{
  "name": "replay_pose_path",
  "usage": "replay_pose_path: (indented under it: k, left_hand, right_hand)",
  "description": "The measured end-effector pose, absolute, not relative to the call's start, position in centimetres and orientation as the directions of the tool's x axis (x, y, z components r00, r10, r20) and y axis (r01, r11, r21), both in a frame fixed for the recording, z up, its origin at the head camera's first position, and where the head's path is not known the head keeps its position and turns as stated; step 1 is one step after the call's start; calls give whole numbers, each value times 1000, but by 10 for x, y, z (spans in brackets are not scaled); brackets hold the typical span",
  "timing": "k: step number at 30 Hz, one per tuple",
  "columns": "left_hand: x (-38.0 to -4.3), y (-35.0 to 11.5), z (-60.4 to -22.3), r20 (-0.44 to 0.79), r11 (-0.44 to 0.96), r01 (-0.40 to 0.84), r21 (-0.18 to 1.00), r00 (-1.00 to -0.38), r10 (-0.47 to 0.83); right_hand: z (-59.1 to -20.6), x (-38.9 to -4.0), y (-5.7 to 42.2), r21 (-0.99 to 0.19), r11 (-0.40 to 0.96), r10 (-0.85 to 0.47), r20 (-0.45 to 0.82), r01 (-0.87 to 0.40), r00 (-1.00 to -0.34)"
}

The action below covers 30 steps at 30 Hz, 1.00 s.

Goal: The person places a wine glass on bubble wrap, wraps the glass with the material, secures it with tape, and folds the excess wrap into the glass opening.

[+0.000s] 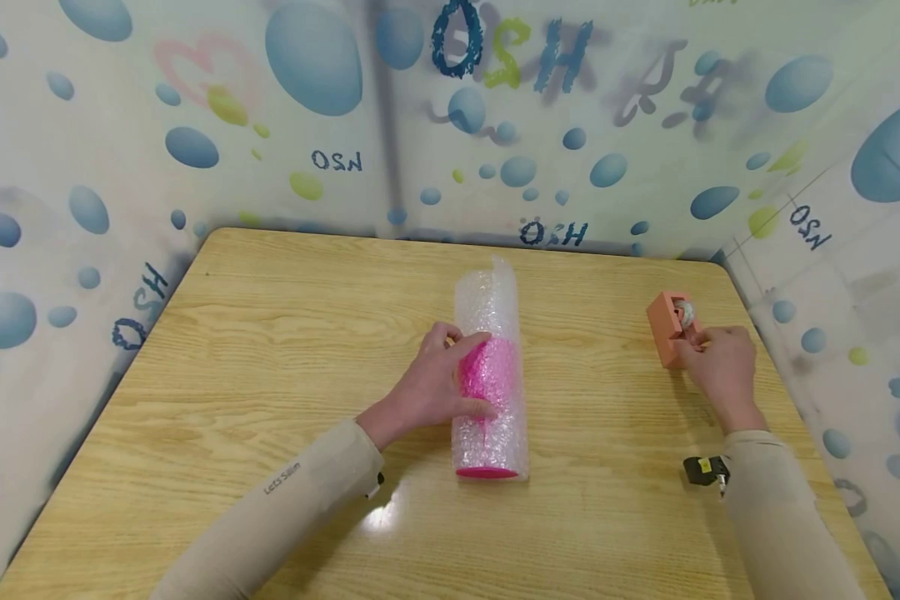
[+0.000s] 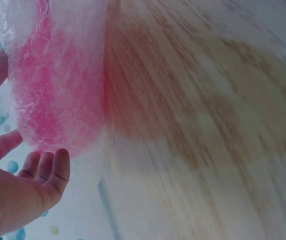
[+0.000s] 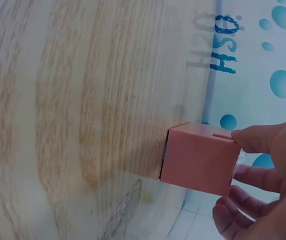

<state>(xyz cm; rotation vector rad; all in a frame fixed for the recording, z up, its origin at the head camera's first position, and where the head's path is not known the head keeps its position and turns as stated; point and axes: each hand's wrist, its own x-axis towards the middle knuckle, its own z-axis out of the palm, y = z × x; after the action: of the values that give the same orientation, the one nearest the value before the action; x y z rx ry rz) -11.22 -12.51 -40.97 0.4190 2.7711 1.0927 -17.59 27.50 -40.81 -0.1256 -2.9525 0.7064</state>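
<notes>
A pink cylinder wrapped in bubble wrap (image 1: pixel 487 450) lies lengthwise on the table, its pink end towards me. My left hand (image 1: pixel 435 379) rests on its left side, thumb and index finger spread over the wrap. In the left wrist view the other fingers (image 2: pixel 60 170) bend loosely beside the pink roll (image 2: pixel 58 95). To the right, an orange tape dispenser (image 1: pixel 662 329) holds a small roll of clear tape (image 1: pixel 686 313). My right hand (image 1: pixel 722 375) grips its near end by thumb and fingers; I cannot tell whether the tape's end is between them. The dispenser's flat end (image 3: pixel 197 162) faces the right wrist camera.
The wooden table (image 1: pixel 270 333) stands against patterned walls (image 1: pixel 457 167) at the back and sides. A small black device (image 1: pixel 705 471) is at the right sleeve's cuff. Loose bubble wrap (image 1: pixel 502 275) sticks up at the roll's far end.
</notes>
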Motion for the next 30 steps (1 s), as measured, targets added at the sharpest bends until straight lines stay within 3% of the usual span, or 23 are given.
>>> replay_pose_path:
  k: [8,17,26,30]
  left_hand:
    - [-111,-124,-408,-31,697,196,690,-954,299]
    - [-112,-124,-408,-33,707,198,679,-954,298]
    - [-113,-123,-408,-36,718,198,668,-954,297]
    - [-112,-122,-407,-48,716,186,673,-955,293]
  right_hand:
    - [-410,-176,273,-476,878,115,113,48,-987]
    - [-407,-182,275,-480,874,117,56,76,-992]
    - [-401,-189,284,-571,778,260,-85,261,-962]
    - [-400,-190,287,-698,611,302,-229,373,-925]
